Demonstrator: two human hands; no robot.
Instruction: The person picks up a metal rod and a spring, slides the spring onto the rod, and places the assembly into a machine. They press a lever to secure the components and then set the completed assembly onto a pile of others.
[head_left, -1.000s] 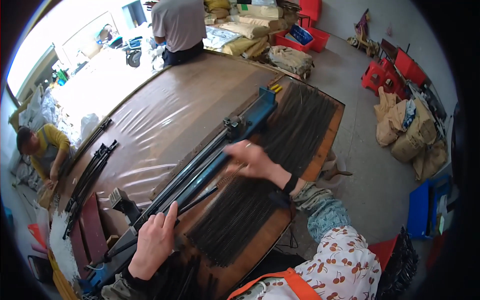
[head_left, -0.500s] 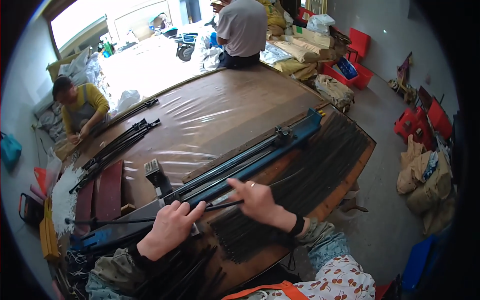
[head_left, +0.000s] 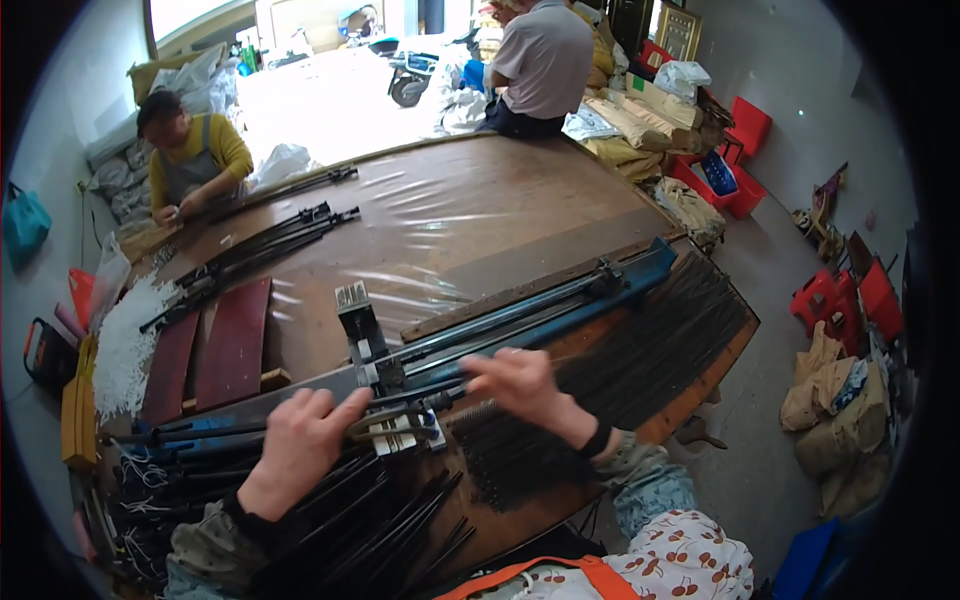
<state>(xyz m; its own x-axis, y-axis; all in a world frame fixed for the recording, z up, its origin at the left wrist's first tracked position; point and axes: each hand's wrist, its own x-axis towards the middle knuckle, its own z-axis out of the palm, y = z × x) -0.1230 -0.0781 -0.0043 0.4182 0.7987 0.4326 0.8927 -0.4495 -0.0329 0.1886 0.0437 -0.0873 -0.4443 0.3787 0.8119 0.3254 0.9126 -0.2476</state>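
My left hand (head_left: 303, 442) is closed around a thin black rod (head_left: 215, 434) that runs from the far left of the table, under my fingers. My right hand (head_left: 520, 388) has its fingers bent together at the rod's right end; its fingertips are blurred and partly hide the contact. Between the hands stands a metal clamp device (head_left: 370, 350) with a cable and small fittings around its near end. Beyond my right hand a long blue metal rail jig (head_left: 560, 320) stretches away to the right.
Many thin black rods (head_left: 610, 370) lie on the table's right side, and black tubes (head_left: 330, 530) lie nearest me. White small parts (head_left: 130, 350), dark red boards (head_left: 233, 340) and black rod bundles (head_left: 270, 245) are at left. A person in yellow (head_left: 195, 160) works across; another person (head_left: 545, 65) sits at the far edge.
The view has shifted, so the table appears further right. My left hand has moved left, away from the clamp, which is now more exposed. My right hand stays near the rod's right end.
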